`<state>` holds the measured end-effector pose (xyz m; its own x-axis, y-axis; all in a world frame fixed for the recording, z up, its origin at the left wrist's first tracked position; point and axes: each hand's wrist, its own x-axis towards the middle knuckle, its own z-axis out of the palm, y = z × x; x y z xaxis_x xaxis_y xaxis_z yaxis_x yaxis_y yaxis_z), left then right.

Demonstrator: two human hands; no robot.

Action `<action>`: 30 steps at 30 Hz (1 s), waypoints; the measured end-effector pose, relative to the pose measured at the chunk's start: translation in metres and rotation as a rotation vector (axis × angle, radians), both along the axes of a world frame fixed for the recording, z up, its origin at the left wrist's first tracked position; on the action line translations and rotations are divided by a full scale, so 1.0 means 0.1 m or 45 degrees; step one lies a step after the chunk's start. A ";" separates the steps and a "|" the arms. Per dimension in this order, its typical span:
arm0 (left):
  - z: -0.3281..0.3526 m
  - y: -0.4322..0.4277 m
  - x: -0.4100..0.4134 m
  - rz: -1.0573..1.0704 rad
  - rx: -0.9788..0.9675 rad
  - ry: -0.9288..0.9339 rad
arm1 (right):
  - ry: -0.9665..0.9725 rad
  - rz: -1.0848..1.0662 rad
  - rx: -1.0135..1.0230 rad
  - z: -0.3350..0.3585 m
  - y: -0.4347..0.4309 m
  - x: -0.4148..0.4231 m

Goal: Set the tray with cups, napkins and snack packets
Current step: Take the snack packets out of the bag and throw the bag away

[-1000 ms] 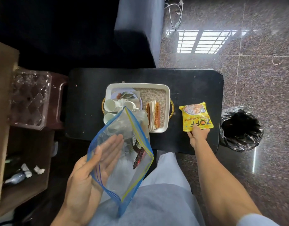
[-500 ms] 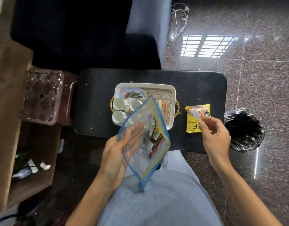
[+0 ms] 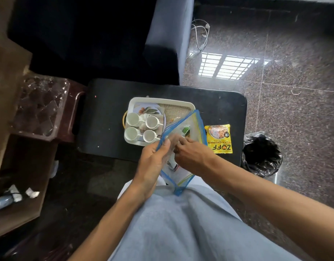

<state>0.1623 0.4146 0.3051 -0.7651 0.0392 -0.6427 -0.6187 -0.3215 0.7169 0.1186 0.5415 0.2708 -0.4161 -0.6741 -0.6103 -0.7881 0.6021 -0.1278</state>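
Observation:
A white tray (image 3: 162,100) rests on the black table (image 3: 105,117) with several white cups (image 3: 133,119) on its left half and a woven mat (image 3: 173,112) on the right. A clear zip bag with blue edges (image 3: 195,127) stands over my lap, with small packets inside. My left hand (image 3: 153,162) grips the bag's left side. The fingers of my right hand (image 3: 192,157) reach into the bag's mouth; whether they hold anything is hidden. To the right of the tray, a yellow snack packet (image 3: 219,139) lies flat on the table.
A bin lined with a black bag (image 3: 261,155) stands on the stone floor right of the table. A clear plastic box (image 3: 39,104) sits on a brown stool at the left, beside a wooden shelf (image 3: 17,185). A dark sofa (image 3: 98,34) lies beyond the table.
My right hand let go of the yellow packet on the table and moved left into the zip bag. My left hand brought the bag to the right and closed on its edge.

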 end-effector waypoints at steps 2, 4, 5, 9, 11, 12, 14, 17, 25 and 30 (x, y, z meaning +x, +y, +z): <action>0.00 0.00 0.00 -0.015 0.020 0.008 | 0.040 -0.018 0.184 -0.11 -0.08 -0.01; -0.02 -0.01 0.00 -0.030 0.012 0.009 | 0.093 0.000 0.339 -0.26 -0.15 -0.02; -0.03 -0.01 -0.01 -0.029 0.004 0.007 | 0.136 0.018 0.379 -0.31 -0.17 -0.03; -0.03 -0.09 -0.07 0.032 0.012 -0.012 | 0.360 0.006 0.271 -0.45 -0.18 -0.10; -0.02 -0.11 -0.13 0.066 0.043 -0.030 | 0.405 -0.018 0.119 -0.48 -0.17 -0.15; -0.02 -0.12 -0.16 0.081 0.051 -0.039 | 0.383 -0.064 0.045 -0.50 -0.17 -0.18; -0.02 -0.12 -0.23 0.104 0.048 -0.047 | 0.338 -0.099 -0.007 -0.53 -0.17 -0.26; -0.03 -0.09 -0.30 0.156 0.076 -0.041 | 0.382 -0.100 -0.059 -0.46 -0.18 -0.35; -0.09 -0.10 -0.39 0.210 0.069 -0.002 | 0.336 -0.050 -0.123 0.41 -0.12 -0.46; -0.06 -0.08 -0.42 0.234 0.099 0.046 | 0.322 -0.164 -0.386 0.85 0.14 -0.36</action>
<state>0.1204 0.4063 0.2988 -0.7866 -0.0550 -0.6150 -0.5186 -0.4816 0.7065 0.0828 0.5555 0.3563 -0.6202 -0.7401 -0.2601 -0.7379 0.6629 -0.1266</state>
